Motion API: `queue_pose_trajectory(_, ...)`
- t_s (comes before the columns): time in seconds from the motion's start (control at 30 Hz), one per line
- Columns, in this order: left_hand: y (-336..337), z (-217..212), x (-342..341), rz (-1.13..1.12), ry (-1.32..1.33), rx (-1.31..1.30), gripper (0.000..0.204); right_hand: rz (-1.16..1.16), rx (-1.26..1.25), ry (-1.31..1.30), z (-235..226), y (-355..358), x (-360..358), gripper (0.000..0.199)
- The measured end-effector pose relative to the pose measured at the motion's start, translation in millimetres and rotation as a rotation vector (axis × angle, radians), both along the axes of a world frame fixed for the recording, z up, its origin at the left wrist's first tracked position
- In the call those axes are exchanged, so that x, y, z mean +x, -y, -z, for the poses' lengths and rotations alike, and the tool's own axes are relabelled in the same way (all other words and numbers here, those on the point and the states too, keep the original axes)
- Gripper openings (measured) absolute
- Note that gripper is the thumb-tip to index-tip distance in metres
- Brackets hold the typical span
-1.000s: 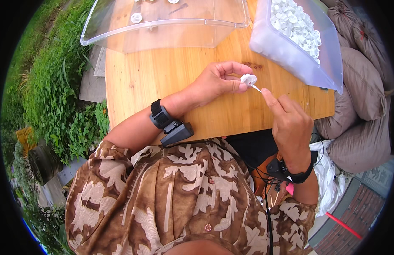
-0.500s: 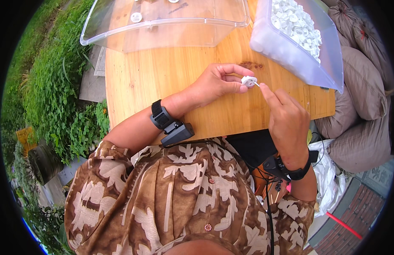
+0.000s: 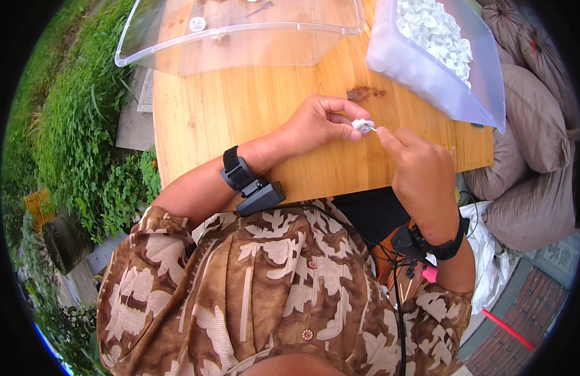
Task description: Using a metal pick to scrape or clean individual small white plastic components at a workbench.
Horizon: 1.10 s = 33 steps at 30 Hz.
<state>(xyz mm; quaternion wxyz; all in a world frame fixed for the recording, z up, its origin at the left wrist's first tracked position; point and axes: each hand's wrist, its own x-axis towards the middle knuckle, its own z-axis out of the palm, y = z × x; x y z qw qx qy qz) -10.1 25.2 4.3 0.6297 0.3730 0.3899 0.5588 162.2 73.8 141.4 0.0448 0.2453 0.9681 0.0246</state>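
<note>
Between its thumb and fingertips, my left hand (image 3: 321,120) pinches a small round white plastic piece (image 3: 363,126) above the wooden table. My right hand (image 3: 423,172) is closed, its index finger stretched along a thin pale pin-like stick (image 3: 374,130). The tip of that stick meets the right side of the white piece; whether it goes inside cannot be made out. Most of the stick is hidden by my right fingers.
A clear plastic bin (image 3: 240,39) with a few round white pieces (image 3: 197,24) stands at the far left of the table (image 3: 240,100). At far right, a translucent bin (image 3: 415,84) holds a heap of white parts (image 3: 435,34). Stuffed sacks (image 3: 531,119) lie beyond the right edge.
The white piece has tilted and dropped slightly in my left fingers. My right hand has shifted a little to the left and down with the stick.
</note>
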Motion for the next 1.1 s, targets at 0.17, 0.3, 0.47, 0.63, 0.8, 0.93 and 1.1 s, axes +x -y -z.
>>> queue_pose_trajectory(0.17, -3, -1, 0, -0.01, 0.061, -0.011, 0.03, 0.015, 0.004, -0.021, 3, -4, 2, 0.034)
queue_pose_trajectory(0.3, -3, -5, -3, -0.029, 0.319, -0.058, 0.03, 0.071, -0.029, -0.275, 7, -4, 4, 0.042)
queue_pose_trajectory(0.47, -2, -1, -6, -0.065, 0.438, -0.047, 0.029, 0.196, -0.135, -0.489, 39, -2, 10, 0.044)
queue_pose_trajectory(0.63, -5, 1, -4, -0.052, 0.444, -0.05, 0.028, 0.284, -0.279, -0.64, 57, 6, 10, 0.042)
queue_pose_trajectory(0.8, -4, 2, -3, -0.085, 0.467, -0.038, 0.026, 0.279, -0.166, -0.639, 66, 6, 9, 0.045)
queue_pose_trajectory(0.93, -4, 2, -3, -0.095, 0.468, -0.051, 0.025, 0.274, -0.116, -0.65, 70, 7, 7, 0.046)
queue_pose_trajectory(1.1, -4, -1, -3, -0.103, 0.452, -0.055, 0.023, 0.239, -0.01, -0.591, 68, 8, 5, 0.048)
